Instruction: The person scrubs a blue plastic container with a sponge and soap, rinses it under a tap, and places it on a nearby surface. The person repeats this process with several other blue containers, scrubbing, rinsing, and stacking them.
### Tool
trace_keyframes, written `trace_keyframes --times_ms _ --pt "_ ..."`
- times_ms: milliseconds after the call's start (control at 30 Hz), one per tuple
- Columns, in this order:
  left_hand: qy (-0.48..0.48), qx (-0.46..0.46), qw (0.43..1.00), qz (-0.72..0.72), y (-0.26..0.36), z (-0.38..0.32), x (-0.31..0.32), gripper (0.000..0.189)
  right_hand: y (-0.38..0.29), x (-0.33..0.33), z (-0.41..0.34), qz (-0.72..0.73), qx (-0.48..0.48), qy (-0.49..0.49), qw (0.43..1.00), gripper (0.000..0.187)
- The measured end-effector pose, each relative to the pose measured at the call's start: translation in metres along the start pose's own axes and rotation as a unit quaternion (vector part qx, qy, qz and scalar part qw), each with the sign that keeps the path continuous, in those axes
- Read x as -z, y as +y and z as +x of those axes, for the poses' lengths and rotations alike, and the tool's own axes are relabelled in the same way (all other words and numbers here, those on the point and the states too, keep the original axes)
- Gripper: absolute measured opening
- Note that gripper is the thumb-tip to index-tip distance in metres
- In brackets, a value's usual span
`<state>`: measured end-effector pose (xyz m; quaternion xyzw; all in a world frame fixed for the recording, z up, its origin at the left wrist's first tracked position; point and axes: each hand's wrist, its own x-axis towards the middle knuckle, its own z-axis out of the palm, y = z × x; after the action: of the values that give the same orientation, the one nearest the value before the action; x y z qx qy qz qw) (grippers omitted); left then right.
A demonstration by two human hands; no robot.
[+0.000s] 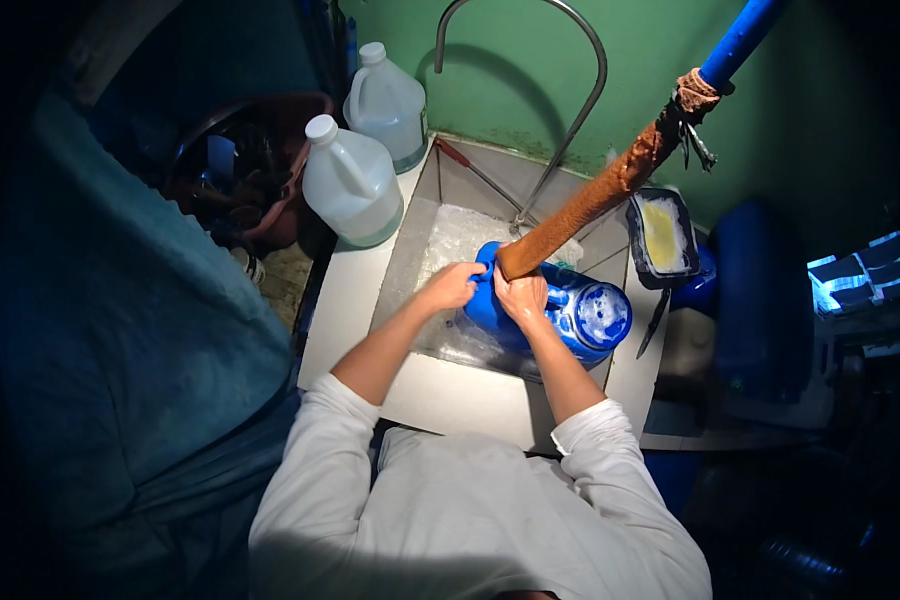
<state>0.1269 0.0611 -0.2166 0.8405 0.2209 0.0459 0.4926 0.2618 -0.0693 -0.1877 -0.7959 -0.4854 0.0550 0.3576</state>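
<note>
A blue plastic jug (487, 306) lies on its side over the metal sink basin (405, 281), with white suds on its round end at the right. My left hand (451, 285) grips the jug's left end, its fingertips at a blue loop or rim there. Against the middle of the jug rests my right hand (523, 294), which looks wet. The lower end of a rust-brown sleeve (577, 221) on a blue pipe (742, 41) covers its fingers, so what they close on is hidden. Foamy, whitish water (461, 229) shows in the basin beyond.
Two translucent jugs, a nearer one (352, 187) and a farther one (390, 105), stand left on the white counter (450, 397). A curved metal faucet (596, 97) arches behind. At right are a dark tub (664, 236) with a yellow block and a knife (654, 322). A reddish basin (289, 195) holds utensils.
</note>
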Motion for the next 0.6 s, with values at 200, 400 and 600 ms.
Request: trace_keyframes --times_ms 200,400,600 --pt "0.135 0.126 0.963 -0.199 -0.001 0.011 -0.001 0.033 -0.011 0.007 0.036 0.284 -0.071 0.035 0.955 0.016" --pt "0.062 -0.098 0.981 -0.157 -0.01 0.022 -0.018 0.036 -0.072 0.045 0.052 0.044 0.152 -0.117 0.98 0.058" --pt "0.077 0.124 0.979 0.139 0.023 0.025 -0.002 0.045 -0.019 0.043 0.027 0.004 -0.17 -0.113 0.979 0.066"
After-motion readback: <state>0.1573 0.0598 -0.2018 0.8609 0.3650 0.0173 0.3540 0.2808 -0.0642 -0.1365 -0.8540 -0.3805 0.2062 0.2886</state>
